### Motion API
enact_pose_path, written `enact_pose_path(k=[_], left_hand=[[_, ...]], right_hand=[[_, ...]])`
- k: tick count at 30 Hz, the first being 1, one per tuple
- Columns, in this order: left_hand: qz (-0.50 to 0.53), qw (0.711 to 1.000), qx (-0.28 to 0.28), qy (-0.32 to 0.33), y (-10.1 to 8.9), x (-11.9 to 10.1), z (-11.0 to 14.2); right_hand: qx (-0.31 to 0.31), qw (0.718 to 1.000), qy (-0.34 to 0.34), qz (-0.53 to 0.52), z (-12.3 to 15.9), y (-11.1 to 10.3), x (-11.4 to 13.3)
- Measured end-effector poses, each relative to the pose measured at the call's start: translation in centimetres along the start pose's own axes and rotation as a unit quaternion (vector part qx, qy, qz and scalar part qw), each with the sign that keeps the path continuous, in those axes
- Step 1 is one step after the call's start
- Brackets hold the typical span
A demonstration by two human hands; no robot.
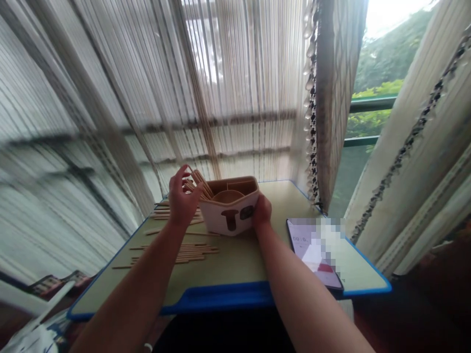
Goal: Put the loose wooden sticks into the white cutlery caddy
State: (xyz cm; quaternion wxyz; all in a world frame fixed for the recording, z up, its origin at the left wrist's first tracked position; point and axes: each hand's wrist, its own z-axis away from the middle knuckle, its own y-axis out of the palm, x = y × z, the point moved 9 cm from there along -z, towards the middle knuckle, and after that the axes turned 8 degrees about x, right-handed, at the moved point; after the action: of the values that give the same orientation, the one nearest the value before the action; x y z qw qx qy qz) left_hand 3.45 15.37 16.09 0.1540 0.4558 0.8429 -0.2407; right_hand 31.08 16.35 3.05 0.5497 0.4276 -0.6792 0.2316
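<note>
A white box with a brown inside [215, 220] stands tilted over the table, with dark printed shapes on its front. Inside it a thin divider and a rounded brown part show. My right hand [262, 212] grips the box's right end, its fingers partly hidden behind it. At the left end, my left hand [182, 197] is closed around a bundle of wooden chopsticks [202, 182], whose lower ends reach into the box. More chopsticks [191, 253] lie in loose rows on the table, left of and in front of the box, partly covered by my left forearm.
The pale table [239, 264] has a blue raised edge. A phone or tablet [309, 250] with a lit screen lies on the right side. Striped curtains [250, 78] hang close behind the table, with a window [375, 113] at the right.
</note>
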Motion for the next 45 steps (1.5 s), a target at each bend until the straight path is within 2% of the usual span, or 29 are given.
enact_pose_path(k=[7, 14, 21, 28, 33, 36, 39, 41, 43, 45], left_hand=[[-0.059, 0.997, 0.027, 0.042, 0.0, -1.7, 0.1], [-0.029, 0.999, 0.007, 0.024, -0.4, -1.3, 0.3], [-0.063, 0.998, 0.008, 0.010, -0.5, -1.3, 0.2], [0.056, 0.998, 0.004, -0.015, 0.5, -0.1, 0.9], [0.063, 0.998, -0.009, -0.021, 0.7, -0.2, 1.3], [0.068, 0.996, -0.037, -0.034, -0.3, 0.4, 0.9], [0.058, 0.991, -0.071, -0.096, -2.2, 2.8, 0.6], [-0.025, 0.987, -0.031, -0.155, -2.8, 4.8, 0.9], [-0.138, 0.974, 0.074, -0.165, -2.3, 6.0, 1.6], [-0.181, 0.954, 0.202, -0.125, -0.9, 6.5, 3.1]], right_hand=[[0.011, 1.000, -0.003, -0.010, 0.1, 0.2, 0.4], [0.016, 1.000, -0.006, 0.007, 0.1, 0.3, 0.6], [0.021, 1.000, -0.007, 0.020, 0.2, 0.4, 0.7], [0.020, 0.999, 0.002, 0.027, 0.1, 0.5, 0.3], [0.015, 0.998, 0.000, 0.053, 0.4, 0.3, 0.7], [0.016, 0.997, -0.009, 0.080, 0.5, 0.3, 1.1], [0.017, 0.996, -0.016, 0.089, 0.6, 0.3, 1.1], [0.019, 0.996, -0.012, 0.086, 0.6, 0.3, 0.8], [0.020, 0.997, -0.004, 0.079, 0.6, 0.4, 0.5], [0.017, 0.997, 0.004, 0.072, 0.6, 0.4, 0.3]])
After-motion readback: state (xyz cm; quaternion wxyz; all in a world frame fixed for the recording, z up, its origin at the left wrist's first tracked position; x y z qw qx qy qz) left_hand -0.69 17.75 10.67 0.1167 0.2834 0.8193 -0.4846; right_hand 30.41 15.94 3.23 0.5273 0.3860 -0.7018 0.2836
